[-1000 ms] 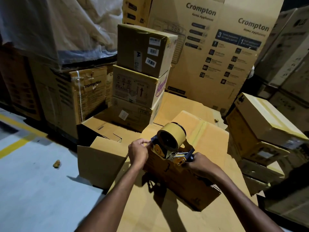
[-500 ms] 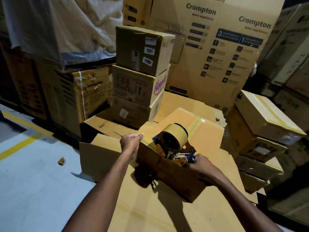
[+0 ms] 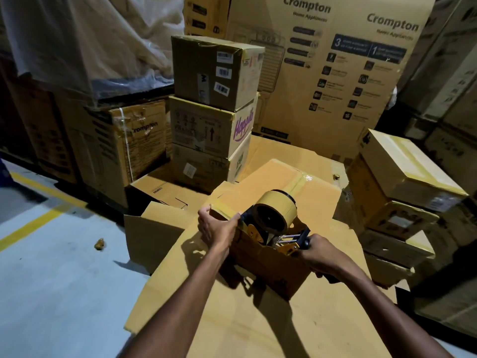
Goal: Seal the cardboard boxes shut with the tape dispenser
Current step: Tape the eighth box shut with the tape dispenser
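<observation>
Cardboard box sits right in front of the person on a big flattened cardboard sheet, tilted a bit, with the tape dispenser perched on its near top edge.

Main change from half a second ago: the left hand was only reaching at the near-left corner with its fingers stretched out. Now it's clamped onto that corner, fingers curled over the taped edge and thumb across the side. The right hand hasn't really shifted; it's wrapped tight around the dispenser's dark handle, same as before. The dispenser is pretty much where it was too.

Texture-wise, the box is plain matte brown corrugated board, a bit scuffed, with a glossy strip of tan tape running along the top seam and catching the light. The tape roll is a fat tan cylinder on a black hub, and the dispenser frame is orange-yellow with shiny metal bits near the handle.

Behind it stands a stack of three boxes with barcode stickers, and a huge printed Crompton carton. An open carton sits to the left, on a smooth grey floor with a yellow line.
</observation>
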A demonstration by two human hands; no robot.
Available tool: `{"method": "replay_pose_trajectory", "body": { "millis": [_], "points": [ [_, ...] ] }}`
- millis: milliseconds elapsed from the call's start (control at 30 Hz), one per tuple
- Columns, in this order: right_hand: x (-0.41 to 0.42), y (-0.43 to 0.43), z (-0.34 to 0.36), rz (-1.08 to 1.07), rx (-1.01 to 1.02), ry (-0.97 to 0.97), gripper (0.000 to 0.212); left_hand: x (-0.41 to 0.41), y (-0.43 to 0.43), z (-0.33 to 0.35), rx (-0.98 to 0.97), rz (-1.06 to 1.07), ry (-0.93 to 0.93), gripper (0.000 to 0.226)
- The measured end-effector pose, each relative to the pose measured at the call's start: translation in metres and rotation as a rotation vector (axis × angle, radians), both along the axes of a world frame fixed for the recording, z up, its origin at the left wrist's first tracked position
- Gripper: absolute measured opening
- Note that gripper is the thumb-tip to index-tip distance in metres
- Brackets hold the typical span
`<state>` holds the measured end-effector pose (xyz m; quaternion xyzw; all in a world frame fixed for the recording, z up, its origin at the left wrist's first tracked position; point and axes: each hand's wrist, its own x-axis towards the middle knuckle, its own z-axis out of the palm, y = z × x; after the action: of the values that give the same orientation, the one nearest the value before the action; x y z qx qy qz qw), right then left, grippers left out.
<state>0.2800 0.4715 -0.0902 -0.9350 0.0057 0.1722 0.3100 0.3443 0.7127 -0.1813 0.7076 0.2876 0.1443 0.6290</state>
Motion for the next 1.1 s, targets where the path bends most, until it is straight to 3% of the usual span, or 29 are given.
{"method": "replay_pose_trajectory", "body": {
  "millis": [167,633,867,933,1033,1100],
  "points": [
    [-0.001,-0.001,0.001,0.010,-0.011,-0.004,0.020,-0.007,-0.010,-0.006,-0.296,0.086,0.046,0.091],
    [-0.052,-0.063,-0.008,-0.111,0.128,0.041,0.026,-0.008,-0.015,-0.012,-0.188,0.146,0.054,0.094],
    [-0.053,-0.063,-0.010,-0.105,0.118,0.022,0.020,-0.028,-0.044,-0.004,0.368,0.075,0.053,0.111],
    [-0.053,-0.063,-0.009,-0.102,0.109,0.012,0.018,-0.035,-0.056,-0.004,0.528,-0.020,0.008,0.090],
    [-0.057,-0.062,-0.007,-0.080,0.078,-0.034,0.016,-0.042,-0.068,-0.004,0.730,-0.231,-0.140,0.038],
    [-0.060,-0.063,-0.006,-0.067,0.067,-0.061,0.012,-0.044,-0.067,-0.004,0.820,-0.294,-0.158,0.024]
  ]
}}
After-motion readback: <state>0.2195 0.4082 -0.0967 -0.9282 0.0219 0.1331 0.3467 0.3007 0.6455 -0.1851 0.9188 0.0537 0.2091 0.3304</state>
